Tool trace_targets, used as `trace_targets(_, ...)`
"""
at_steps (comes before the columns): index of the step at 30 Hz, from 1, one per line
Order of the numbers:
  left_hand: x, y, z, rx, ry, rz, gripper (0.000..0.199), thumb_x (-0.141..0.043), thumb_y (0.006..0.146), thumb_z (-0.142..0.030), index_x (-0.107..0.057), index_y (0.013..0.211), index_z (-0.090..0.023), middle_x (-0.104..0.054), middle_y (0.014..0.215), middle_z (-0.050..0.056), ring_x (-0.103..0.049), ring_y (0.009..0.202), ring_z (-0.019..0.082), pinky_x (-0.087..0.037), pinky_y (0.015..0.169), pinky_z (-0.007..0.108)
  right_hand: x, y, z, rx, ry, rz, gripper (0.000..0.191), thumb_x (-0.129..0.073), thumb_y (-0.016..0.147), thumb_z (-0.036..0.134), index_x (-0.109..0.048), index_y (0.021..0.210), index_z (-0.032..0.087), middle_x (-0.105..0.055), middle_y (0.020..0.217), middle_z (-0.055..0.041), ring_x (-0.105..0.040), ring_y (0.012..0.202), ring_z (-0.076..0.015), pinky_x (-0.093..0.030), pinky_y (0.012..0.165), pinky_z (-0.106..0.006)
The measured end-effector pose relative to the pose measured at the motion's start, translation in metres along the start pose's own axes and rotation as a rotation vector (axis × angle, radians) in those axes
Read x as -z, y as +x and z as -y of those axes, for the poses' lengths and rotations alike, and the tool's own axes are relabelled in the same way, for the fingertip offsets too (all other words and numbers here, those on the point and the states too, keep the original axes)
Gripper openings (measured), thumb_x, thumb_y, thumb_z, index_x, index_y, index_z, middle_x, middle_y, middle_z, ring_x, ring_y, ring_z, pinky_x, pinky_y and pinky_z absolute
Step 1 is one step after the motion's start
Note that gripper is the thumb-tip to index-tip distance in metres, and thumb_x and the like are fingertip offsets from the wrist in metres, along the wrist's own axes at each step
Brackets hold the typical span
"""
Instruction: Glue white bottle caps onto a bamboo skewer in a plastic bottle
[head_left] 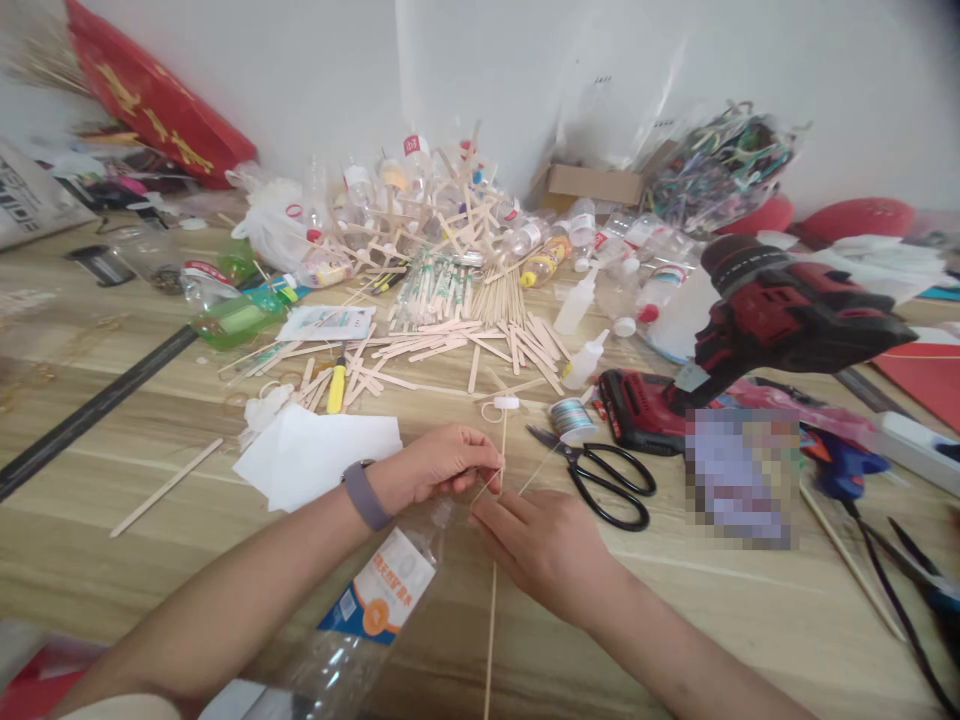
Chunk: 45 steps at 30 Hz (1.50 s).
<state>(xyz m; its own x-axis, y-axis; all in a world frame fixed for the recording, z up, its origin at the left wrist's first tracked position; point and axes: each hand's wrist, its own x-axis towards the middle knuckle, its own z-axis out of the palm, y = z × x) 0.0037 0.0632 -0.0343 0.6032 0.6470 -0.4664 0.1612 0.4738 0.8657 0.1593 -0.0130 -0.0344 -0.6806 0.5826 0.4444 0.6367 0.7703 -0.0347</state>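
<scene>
My left hand (454,462), with a grey watch band on the wrist, pinches a thin wooden stick (491,620) that runs up the middle of the table. A white bottle cap (507,402) with small wooden strips sits near the stick's far end. Close against it, my right hand (544,535) has its fingers pressed together on a thin thread (537,470), which trails toward a spool (573,420). Some fingertips are hidden. Below my left hand, a clear plastic bottle (337,655) with a blue, white and orange label lies tilted toward me.
Black-handled scissors (613,485) lie right of my hands, before a red cordless drill (795,310). White paper (315,455) and a yellow screwdriver (337,386) are to the left. Behind are craft sticks (435,340), glue bottles (577,305) and heaped plastic bottles. A glue gun (844,470) lies far right.
</scene>
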Motion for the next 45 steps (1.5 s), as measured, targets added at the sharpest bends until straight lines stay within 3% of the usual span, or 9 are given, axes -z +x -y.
trace_targets(4,0.001,0.004,0.003,0.010,-0.043,-0.004,0.014,-0.058,0.074,-0.022,-0.057,0.062,-0.014,-0.061,0.057,0.000,-0.049,0.040,0.005,-0.024,0.032,0.015,0.002,0.000,0.000,0.022,0.100,0.023,0.026,-0.045,0.094,0.018,-0.061,0.073,0.017,-0.062,0.060,0.0007,-0.051,0.047,-0.0117,-0.026,0.046,-0.030)
trace_targets(6,0.001,0.005,0.004,0.014,-0.058,-0.002,0.014,-0.060,0.073,-0.024,-0.057,0.064,-0.014,-0.062,0.058,0.000,-0.054,0.043,0.006,-0.030,0.035,0.014,0.006,0.000,-0.004,-0.041,0.238,0.004,0.027,-0.046,0.095,0.024,-0.062,0.075,0.017,-0.061,0.060,0.0006,-0.051,0.048,-0.0109,-0.028,0.047,-0.028)
trace_targets(8,0.000,0.005,0.004,0.033,-0.081,-0.004,0.013,-0.063,0.073,-0.025,-0.057,0.067,-0.014,-0.062,0.057,-0.001,-0.056,0.045,0.007,-0.034,0.038,0.014,0.009,0.000,-0.012,-0.273,0.435,-0.042,0.032,-0.043,0.095,0.032,-0.061,0.072,0.018,-0.058,0.056,0.0011,-0.048,0.048,-0.0103,-0.030,0.048,-0.026)
trace_targets(11,-0.003,0.003,0.002,0.061,-0.109,-0.021,0.013,-0.062,0.075,-0.025,-0.055,0.070,-0.015,-0.063,0.056,0.000,-0.060,0.047,0.009,-0.038,0.040,0.014,0.010,0.002,-0.030,-0.857,0.723,-0.054,0.036,-0.044,0.091,0.040,-0.058,0.066,0.019,-0.046,0.048,0.0034,-0.040,0.047,-0.0108,-0.028,0.048,-0.026)
trace_targets(13,-0.004,0.001,0.000,0.060,-0.119,-0.034,0.013,-0.060,0.078,-0.024,-0.054,0.070,-0.015,-0.064,0.056,0.000,-0.063,0.049,0.010,-0.041,0.042,0.014,0.007,0.004,-0.040,-0.946,0.799,0.008,0.031,-0.052,0.084,0.040,-0.057,0.062,0.018,-0.042,0.047,0.0048,-0.035,0.046,-0.0101,-0.026,0.047,-0.025)
trace_targets(17,-0.005,-0.001,-0.003,0.056,-0.136,-0.045,0.012,-0.058,0.081,-0.021,-0.055,0.071,-0.014,-0.064,0.056,0.000,-0.063,0.049,0.008,-0.046,0.048,0.015,0.000,0.009,-0.043,-1.002,1.006,0.162,0.017,-0.066,0.068,0.033,-0.066,0.064,0.016,-0.053,0.052,0.0032,-0.038,0.047,-0.0084,-0.027,0.046,-0.023)
trace_targets(20,-0.005,-0.001,-0.003,0.063,-0.150,-0.039,0.013,-0.057,0.082,-0.020,-0.055,0.072,-0.014,-0.066,0.057,0.001,-0.062,0.048,0.008,-0.048,0.050,0.015,-0.002,0.010,-0.038,-1.069,1.158,0.210,0.019,-0.068,0.065,0.035,-0.066,0.069,0.016,-0.048,0.046,0.0060,-0.032,0.041,-0.0062,-0.021,0.042,-0.022)
trace_targets(32,-0.003,-0.002,-0.003,0.065,-0.179,-0.025,0.015,-0.063,0.081,-0.027,-0.055,0.079,-0.016,-0.067,0.063,0.001,-0.068,0.056,0.011,-0.050,0.051,0.015,-0.005,0.009,-0.030,-1.288,1.578,0.088,0.039,-0.081,0.055,0.043,-0.066,0.077,0.014,-0.051,0.051,0.0045,-0.026,0.041,-0.0023,-0.011,0.039,-0.020)
trace_targets(45,-0.002,-0.003,-0.002,0.073,-0.214,0.039,0.020,-0.065,0.079,-0.032,-0.052,0.080,-0.017,-0.064,0.062,-0.002,-0.060,0.045,0.006,-0.043,0.042,0.012,-0.002,0.007,-0.029,-1.243,1.852,0.136,0.030,-0.083,0.060,0.033,-0.069,0.077,0.013,-0.058,0.068,0.0000,-0.031,0.044,-0.0005,-0.008,0.036,-0.016)
